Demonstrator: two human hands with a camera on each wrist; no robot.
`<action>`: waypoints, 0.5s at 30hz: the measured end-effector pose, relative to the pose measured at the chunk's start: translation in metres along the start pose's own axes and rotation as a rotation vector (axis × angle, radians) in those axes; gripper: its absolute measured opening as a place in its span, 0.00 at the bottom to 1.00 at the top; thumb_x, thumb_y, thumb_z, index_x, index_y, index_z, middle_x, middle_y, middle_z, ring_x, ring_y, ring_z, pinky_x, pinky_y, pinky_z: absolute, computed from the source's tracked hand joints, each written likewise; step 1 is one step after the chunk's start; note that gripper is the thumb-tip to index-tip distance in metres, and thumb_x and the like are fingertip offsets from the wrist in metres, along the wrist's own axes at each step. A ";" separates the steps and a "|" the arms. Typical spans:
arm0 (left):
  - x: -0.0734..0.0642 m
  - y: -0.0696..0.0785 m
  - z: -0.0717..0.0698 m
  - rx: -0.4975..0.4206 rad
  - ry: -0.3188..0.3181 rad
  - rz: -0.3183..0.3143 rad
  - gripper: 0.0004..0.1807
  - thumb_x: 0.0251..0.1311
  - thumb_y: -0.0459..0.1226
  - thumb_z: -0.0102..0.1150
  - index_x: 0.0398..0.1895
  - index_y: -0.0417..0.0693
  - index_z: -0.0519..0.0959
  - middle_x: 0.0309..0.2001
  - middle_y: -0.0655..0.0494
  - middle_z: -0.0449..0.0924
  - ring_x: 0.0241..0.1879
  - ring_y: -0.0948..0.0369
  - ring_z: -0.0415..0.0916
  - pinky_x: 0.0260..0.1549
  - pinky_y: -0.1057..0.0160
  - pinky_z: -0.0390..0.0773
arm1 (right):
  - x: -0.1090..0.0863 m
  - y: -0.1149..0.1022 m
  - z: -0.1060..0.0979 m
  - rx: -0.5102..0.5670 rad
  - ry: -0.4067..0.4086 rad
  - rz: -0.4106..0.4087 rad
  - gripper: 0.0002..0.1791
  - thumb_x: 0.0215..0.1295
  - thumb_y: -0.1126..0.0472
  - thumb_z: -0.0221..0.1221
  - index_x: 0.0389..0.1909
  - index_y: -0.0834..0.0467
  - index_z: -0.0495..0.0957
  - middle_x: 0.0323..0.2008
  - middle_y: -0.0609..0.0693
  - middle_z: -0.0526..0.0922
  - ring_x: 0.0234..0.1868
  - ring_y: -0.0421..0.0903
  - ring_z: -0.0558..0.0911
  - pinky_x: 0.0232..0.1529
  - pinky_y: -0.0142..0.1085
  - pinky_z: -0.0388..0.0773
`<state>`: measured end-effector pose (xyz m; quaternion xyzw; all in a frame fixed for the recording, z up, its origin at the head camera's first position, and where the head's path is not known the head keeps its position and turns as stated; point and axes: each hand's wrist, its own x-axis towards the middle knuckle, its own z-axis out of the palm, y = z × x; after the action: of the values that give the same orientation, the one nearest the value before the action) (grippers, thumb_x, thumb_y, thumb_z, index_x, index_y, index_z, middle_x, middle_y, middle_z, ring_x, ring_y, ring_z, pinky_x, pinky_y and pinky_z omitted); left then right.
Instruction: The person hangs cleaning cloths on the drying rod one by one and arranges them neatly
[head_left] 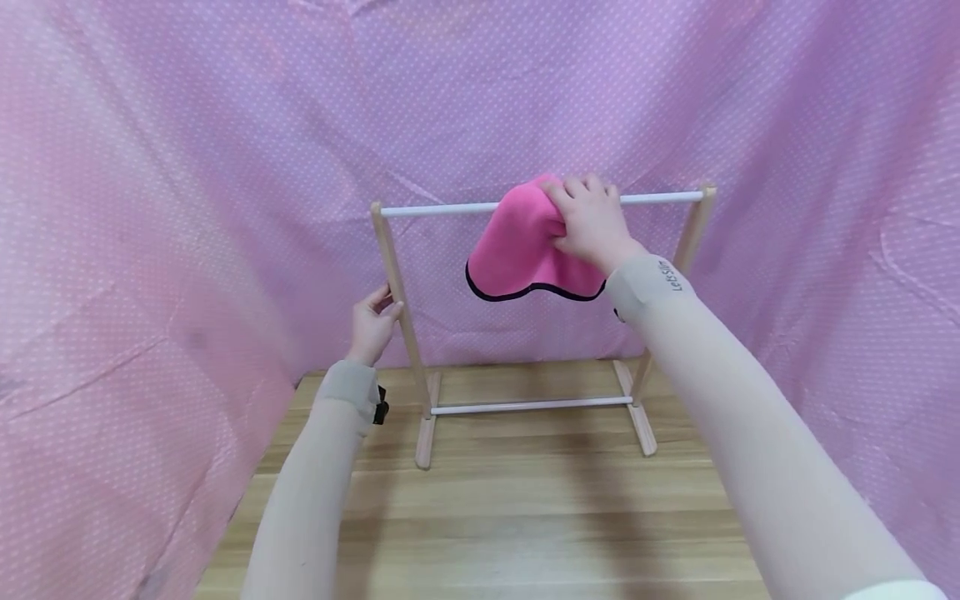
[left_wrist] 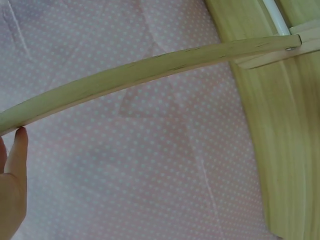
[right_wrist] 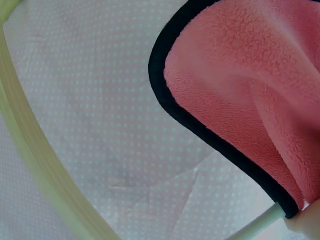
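Note:
A pink plush towel point(head_left: 513, 242) with black edging hangs at the middle of the white top bar point(head_left: 442, 209) of a wooden rack. My right hand point(head_left: 597, 221) grips its upper right part at the bar. In the right wrist view the towel point(right_wrist: 225, 95) fills the right side, its black edge meeting the bar near my right hand point(right_wrist: 306, 222). On the left, my left hand point(head_left: 372, 325) holds the rack's left upright point(head_left: 395, 271) between thumb and fingers, about midway up. A fingertip touches the wooden upright point(left_wrist: 125, 75) in the left wrist view.
The rack stands on a wood-grain table point(head_left: 495, 500) on two wooden feet, joined by a white lower bar point(head_left: 532, 407). Its right upright point(head_left: 692, 233) is partly behind my right forearm. A pink dotted curtain point(head_left: 247, 167) hangs behind and at both sides.

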<state>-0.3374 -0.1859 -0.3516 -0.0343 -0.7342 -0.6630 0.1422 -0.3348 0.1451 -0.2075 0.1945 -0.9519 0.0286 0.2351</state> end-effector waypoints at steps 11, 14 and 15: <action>-0.023 0.046 0.033 0.340 0.137 0.421 0.28 0.61 0.28 0.53 0.65 0.40 0.62 0.64 0.39 0.54 0.65 0.46 0.55 0.67 0.50 0.62 | 0.001 0.004 0.008 0.097 0.032 -0.001 0.41 0.53 0.55 0.67 0.67 0.53 0.58 0.60 0.63 0.66 0.62 0.63 0.58 0.61 0.59 0.48; -0.024 0.055 0.048 0.292 0.032 0.464 0.27 0.61 0.27 0.52 0.64 0.36 0.62 0.62 0.37 0.56 0.63 0.46 0.57 0.67 0.50 0.60 | 0.002 0.005 0.009 0.117 0.021 -0.005 0.42 0.53 0.54 0.67 0.67 0.52 0.57 0.61 0.63 0.65 0.63 0.63 0.57 0.61 0.59 0.47; -0.023 0.056 0.053 0.274 -0.017 0.441 0.27 0.61 0.28 0.52 0.65 0.37 0.62 0.61 0.37 0.58 0.63 0.46 0.58 0.67 0.49 0.60 | 0.002 0.005 0.009 0.120 0.019 -0.006 0.42 0.53 0.53 0.67 0.68 0.52 0.57 0.61 0.63 0.65 0.63 0.63 0.57 0.61 0.59 0.47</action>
<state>-0.3103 -0.1242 -0.3075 -0.1796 -0.7930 -0.5102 0.2803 -0.3424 0.1476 -0.2147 0.2110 -0.9455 0.0868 0.2321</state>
